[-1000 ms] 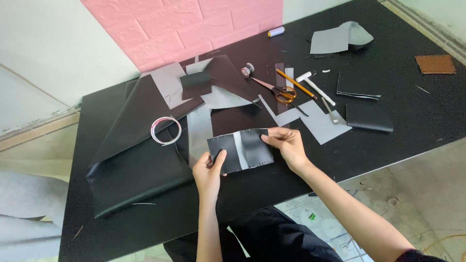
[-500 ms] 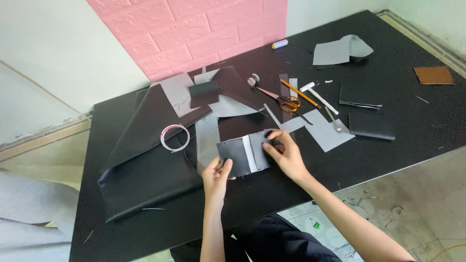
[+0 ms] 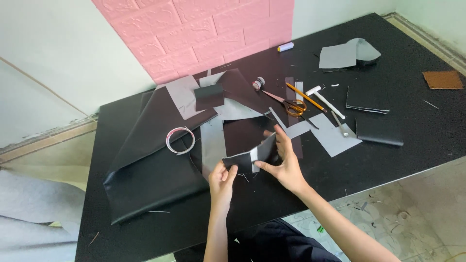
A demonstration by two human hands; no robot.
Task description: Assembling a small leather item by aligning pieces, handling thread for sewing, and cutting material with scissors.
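Note:
A folded black leather-like piece with a grey inner strip (image 3: 250,156) is held up over the black table (image 3: 417,121), bent at its middle. My left hand (image 3: 222,182) pinches its lower left corner. My right hand (image 3: 284,162) grips its right half, fingers spread behind it and thumb on the front. A large black sheet (image 3: 150,170) lies to the left of my hands, with a roll of clear tape (image 3: 180,139) resting on it.
Orange-handled scissors (image 3: 290,104), a pencil (image 3: 306,97), a white tool (image 3: 325,102) and a small spool (image 3: 258,83) lie beyond my hands. Grey and black offcuts are scattered about, black folded pieces (image 3: 378,131) at right, a brown patch (image 3: 442,79) far right. A pink brick wall panel stands behind.
The flat piece has been folded up at its middle, its right half raised by my right hand. The camera view has shifted so the table sits further right and lower.

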